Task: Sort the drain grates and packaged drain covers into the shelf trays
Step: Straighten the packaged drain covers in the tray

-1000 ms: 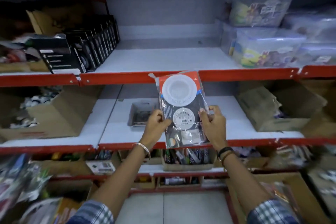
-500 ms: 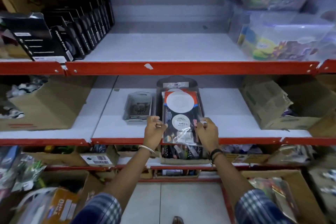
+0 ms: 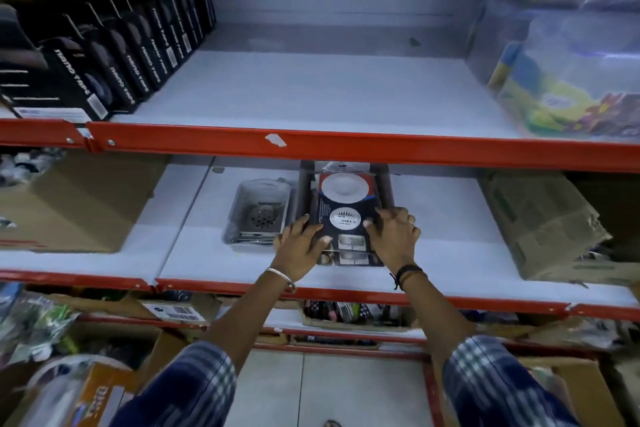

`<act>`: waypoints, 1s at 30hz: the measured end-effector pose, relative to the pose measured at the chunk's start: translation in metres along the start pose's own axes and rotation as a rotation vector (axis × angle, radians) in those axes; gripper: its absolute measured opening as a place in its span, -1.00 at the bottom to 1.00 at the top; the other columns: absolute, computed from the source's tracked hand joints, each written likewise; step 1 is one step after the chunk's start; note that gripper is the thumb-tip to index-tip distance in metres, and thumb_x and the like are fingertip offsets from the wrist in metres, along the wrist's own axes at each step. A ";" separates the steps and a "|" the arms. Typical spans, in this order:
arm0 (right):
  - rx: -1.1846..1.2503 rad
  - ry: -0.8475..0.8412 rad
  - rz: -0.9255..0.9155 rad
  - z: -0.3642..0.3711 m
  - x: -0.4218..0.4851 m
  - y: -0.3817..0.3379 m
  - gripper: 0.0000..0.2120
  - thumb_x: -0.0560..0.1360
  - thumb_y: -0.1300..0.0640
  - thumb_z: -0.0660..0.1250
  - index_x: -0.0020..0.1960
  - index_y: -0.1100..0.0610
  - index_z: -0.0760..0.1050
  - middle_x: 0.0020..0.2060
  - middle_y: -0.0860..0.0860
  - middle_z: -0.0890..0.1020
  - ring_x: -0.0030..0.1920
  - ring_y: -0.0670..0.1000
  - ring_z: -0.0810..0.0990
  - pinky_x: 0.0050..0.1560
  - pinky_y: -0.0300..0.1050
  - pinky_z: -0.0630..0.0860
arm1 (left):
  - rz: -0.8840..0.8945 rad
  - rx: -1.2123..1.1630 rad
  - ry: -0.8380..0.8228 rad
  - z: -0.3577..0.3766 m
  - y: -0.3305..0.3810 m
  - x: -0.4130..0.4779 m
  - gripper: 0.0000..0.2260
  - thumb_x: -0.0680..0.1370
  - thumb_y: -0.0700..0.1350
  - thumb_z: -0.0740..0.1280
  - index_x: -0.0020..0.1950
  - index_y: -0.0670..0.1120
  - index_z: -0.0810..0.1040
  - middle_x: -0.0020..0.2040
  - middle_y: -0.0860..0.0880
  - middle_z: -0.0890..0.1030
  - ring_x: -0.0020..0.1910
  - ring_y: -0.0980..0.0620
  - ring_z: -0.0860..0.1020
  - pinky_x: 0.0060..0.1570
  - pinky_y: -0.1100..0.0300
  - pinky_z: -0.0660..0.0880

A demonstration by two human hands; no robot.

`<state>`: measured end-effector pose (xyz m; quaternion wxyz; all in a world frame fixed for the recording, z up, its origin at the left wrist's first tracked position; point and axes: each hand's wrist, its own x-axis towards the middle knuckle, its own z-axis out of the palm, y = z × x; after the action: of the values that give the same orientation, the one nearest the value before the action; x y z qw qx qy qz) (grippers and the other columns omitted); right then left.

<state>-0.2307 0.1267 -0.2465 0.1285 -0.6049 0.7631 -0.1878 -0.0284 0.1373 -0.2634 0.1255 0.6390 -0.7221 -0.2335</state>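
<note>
A stack of packaged drain covers (image 3: 344, 208), in clear plastic with a white disc and a round label on top, lies in a dark tray (image 3: 305, 184) on the middle shelf. My left hand (image 3: 300, 243) grips the stack's left edge. My right hand (image 3: 393, 236) grips its right edge. Both hands rest low on the shelf board. Just left of the dark tray stands a clear tray (image 3: 235, 215) holding square metal drain grates (image 3: 263, 217) with round perforated centres.
Cardboard boxes stand at the left (image 3: 79, 201) and right (image 3: 540, 222) of the middle shelf. The red shelf beam (image 3: 346, 146) runs just above the trays. Black boxes (image 3: 104, 55) and plastic-wrapped packs (image 3: 571, 80) sit on the upper shelf.
Both hands lowered the packaged covers from in front of the red beam, under it, down into the dark tray on the middle shelf. The camera moved closer.
</note>
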 end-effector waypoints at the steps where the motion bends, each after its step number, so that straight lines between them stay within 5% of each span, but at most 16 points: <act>1: 0.024 0.040 -0.040 -0.001 0.001 -0.008 -0.60 0.51 -0.04 0.28 0.31 0.06 0.45 0.21 0.19 0.43 0.24 0.25 0.34 0.22 0.14 0.27 | 0.004 -0.014 0.038 -0.006 -0.007 -0.001 -0.58 0.57 0.15 0.16 0.38 0.04 0.39 0.50 -0.02 0.24 0.43 -0.11 0.20 0.38 -0.11 0.16; 6: 0.150 -0.045 -0.277 0.004 0.003 -0.065 -0.59 0.50 -0.01 0.28 0.31 0.10 0.42 0.28 0.14 0.47 0.30 0.20 0.38 0.27 0.16 0.26 | -0.047 0.045 0.101 -0.043 -0.053 0.001 -0.61 0.55 0.03 0.26 0.35 -0.06 0.41 0.37 -0.10 0.39 0.35 -0.18 0.30 0.30 -0.07 0.27; 12: 0.033 -0.405 -0.463 0.048 0.016 -0.132 -0.40 0.48 0.01 0.33 0.45 0.11 0.22 0.41 0.15 0.37 0.40 0.19 0.31 0.38 0.12 0.25 | -0.067 0.231 -0.006 -0.080 -0.114 0.041 -0.47 0.47 0.00 0.33 0.41 -0.06 0.31 0.37 -0.13 0.41 0.35 -0.16 0.36 0.28 -0.08 0.29; 19: -0.293 -0.590 -0.564 0.116 0.054 -0.183 -0.18 0.31 -0.04 0.46 0.45 0.09 0.17 0.40 0.12 0.34 0.40 0.17 0.29 0.42 0.04 0.21 | 0.216 0.655 -0.410 -0.080 -0.161 0.103 -0.06 0.33 0.29 0.36 0.54 -0.04 -0.03 0.54 -0.08 0.12 0.54 -0.06 0.03 0.47 -0.23 -0.19; 23: -0.460 -0.598 -0.567 0.142 0.070 -0.193 -0.10 0.12 -0.20 0.52 0.34 0.11 0.30 0.28 0.08 0.46 0.29 0.13 0.39 0.42 0.07 0.21 | 0.315 0.631 -0.429 -0.074 -0.163 0.120 0.01 0.25 0.26 0.45 0.53 -0.07 0.02 0.50 -0.14 0.21 0.48 -0.14 0.15 0.49 -0.10 0.07; 30: -0.513 -0.591 -0.540 0.145 0.050 -0.193 -0.23 0.29 -0.18 0.40 0.36 0.18 0.31 0.33 0.18 0.41 0.40 0.20 0.28 0.48 0.18 -0.01 | 0.401 0.793 -0.355 -0.073 -0.170 0.102 -0.10 0.39 0.29 0.30 0.54 -0.12 0.00 0.52 -0.14 0.15 0.51 -0.16 0.07 0.48 -0.25 -0.14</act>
<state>-0.0120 0.0207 -0.2896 0.1333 -0.8212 0.5312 0.1602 0.1380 0.0115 -0.2978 -0.2105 0.4359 -0.8749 -0.0169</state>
